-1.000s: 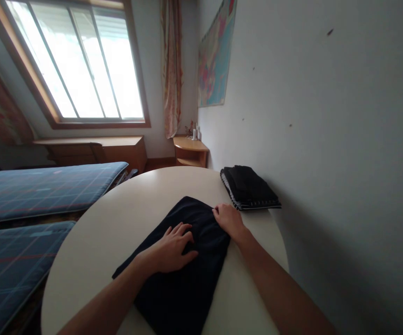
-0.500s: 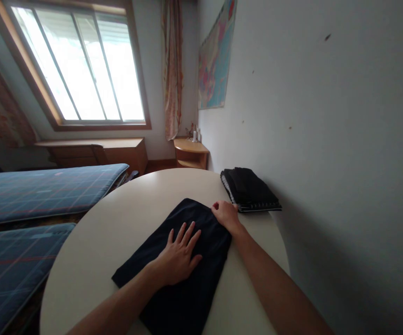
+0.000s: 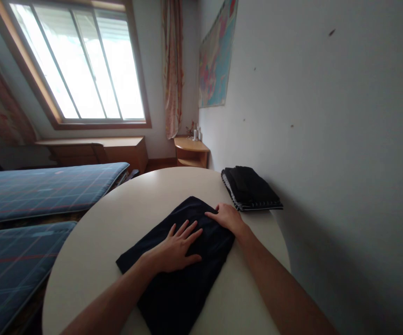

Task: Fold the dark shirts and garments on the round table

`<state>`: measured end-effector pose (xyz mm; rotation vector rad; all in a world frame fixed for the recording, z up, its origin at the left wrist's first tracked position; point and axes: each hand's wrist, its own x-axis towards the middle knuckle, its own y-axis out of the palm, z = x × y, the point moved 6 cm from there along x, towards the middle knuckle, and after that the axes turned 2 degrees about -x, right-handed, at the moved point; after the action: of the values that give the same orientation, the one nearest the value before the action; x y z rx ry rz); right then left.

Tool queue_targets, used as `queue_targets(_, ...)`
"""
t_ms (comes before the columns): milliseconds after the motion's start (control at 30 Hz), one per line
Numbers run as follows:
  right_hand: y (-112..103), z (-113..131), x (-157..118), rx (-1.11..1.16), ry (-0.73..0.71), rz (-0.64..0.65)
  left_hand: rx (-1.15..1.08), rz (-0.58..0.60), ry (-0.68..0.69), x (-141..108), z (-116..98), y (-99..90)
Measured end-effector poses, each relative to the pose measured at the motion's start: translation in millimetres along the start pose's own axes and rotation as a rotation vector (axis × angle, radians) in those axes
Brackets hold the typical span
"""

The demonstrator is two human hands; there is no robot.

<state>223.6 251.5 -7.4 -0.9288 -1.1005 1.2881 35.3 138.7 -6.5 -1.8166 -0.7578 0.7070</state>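
Note:
A folded dark navy garment (image 3: 184,288) lies at a slant on the round table, its near end cut off by the bottom of the view. My left hand (image 3: 178,246) rests flat on its middle, palm down with fingers spread. At the garment's far right edge is my right hand (image 3: 227,217), its thumb on top of the cloth and its bent fingers around the edge. Some of those fingertips are hidden. The garment's exact kind cannot be made out.
The cream round table (image 3: 93,242) stands against a white wall on the right. A stack of folded black clothes (image 3: 252,188) sits near its far right edge. Two plaid-covered mattresses (image 3: 48,190) lie to the left. A corner shelf (image 3: 191,145) stands behind.
The garment has turned slightly, its left corner moving up and right. My right thumb has stretched out leftward over the cloth. My left hand stays spread on it.

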Motion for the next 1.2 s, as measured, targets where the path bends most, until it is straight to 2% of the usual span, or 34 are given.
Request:
queue_targets(133, -2, -2, -7, -0.033, 0.01, 0.035, 0.051, -0.122, -0.158, -10, -8, -3.6)
queue_targets(200, -4, -2, -11, -0.027, -0.002, 0.041, 0.045, -0.152, -0.226, -13, -15, 6.4)
queue_targets(267, -4, -3, -12, -0.022, 0.005, 0.042, 0.025, -0.119, -0.23, -12, -23, 19.9)
queue_targets(367, -3, -9, -12, -0.021, 0.051, 0.038, 0.027, -0.064, -0.167, -7, -23, 27.1)
queue_targets(533, -3, -19, -8, 0.008, 0.073, 0.023, 0.016, 0.003, -0.045, 1, -2, 8.0)
queue_targets(633, -4, -22, -6, 0.03, 0.056, -0.005, 0.045, -0.051, -0.021, 2, 2, -1.5)
queue_targets(733, -3, -24, -4, 0.043, 0.056, -0.026, 0.055, -0.087, 0.045, -2, -11, 2.8)
queue_targets(867, -1, -29, -2, 0.074, 0.055, -0.034, 0.046, 0.0, 0.121, -7, -30, 18.1)
queue_targets(1200, -1, -31, -2, 0.049, 0.106, 0.035, 0.092, 0.004, 0.246, -4, -47, 22.5)
